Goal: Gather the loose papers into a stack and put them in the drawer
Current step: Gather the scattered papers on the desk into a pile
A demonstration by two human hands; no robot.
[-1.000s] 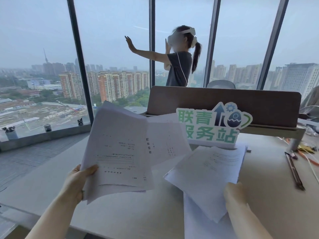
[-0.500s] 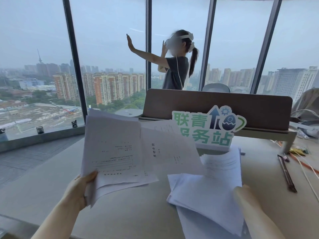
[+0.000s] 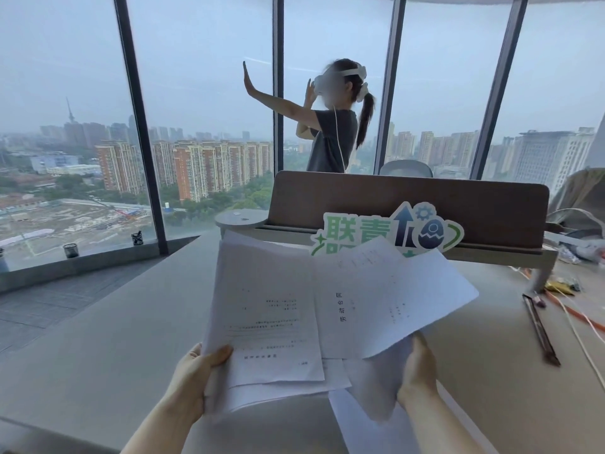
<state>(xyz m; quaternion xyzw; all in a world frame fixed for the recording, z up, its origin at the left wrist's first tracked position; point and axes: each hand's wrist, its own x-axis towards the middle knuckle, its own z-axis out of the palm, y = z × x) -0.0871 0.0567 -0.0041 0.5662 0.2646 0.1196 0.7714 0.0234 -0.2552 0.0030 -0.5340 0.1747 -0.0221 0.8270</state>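
Observation:
My left hand [image 3: 193, 376] grips the lower left corner of a bundle of white printed papers [image 3: 265, 312], held up above the desk. My right hand [image 3: 417, 371] holds more sheets [image 3: 389, 296] from beneath, and these overlap the right edge of the left bundle. Another white sheet [image 3: 357, 430] lies flat on the grey desk [image 3: 98, 362] under my right forearm. No drawer is visible.
A green and white sign [image 3: 389, 231] stands behind the papers, in front of a brown divider panel [image 3: 409, 204]. A dark pen [image 3: 540, 329] and orange cables [image 3: 576, 316] lie at the right. A person in a headset [image 3: 330, 126] stands at the windows beyond.
My right hand has lifted its sheets off the desk and brought them left against the bundle in my left hand. The view has shifted left.

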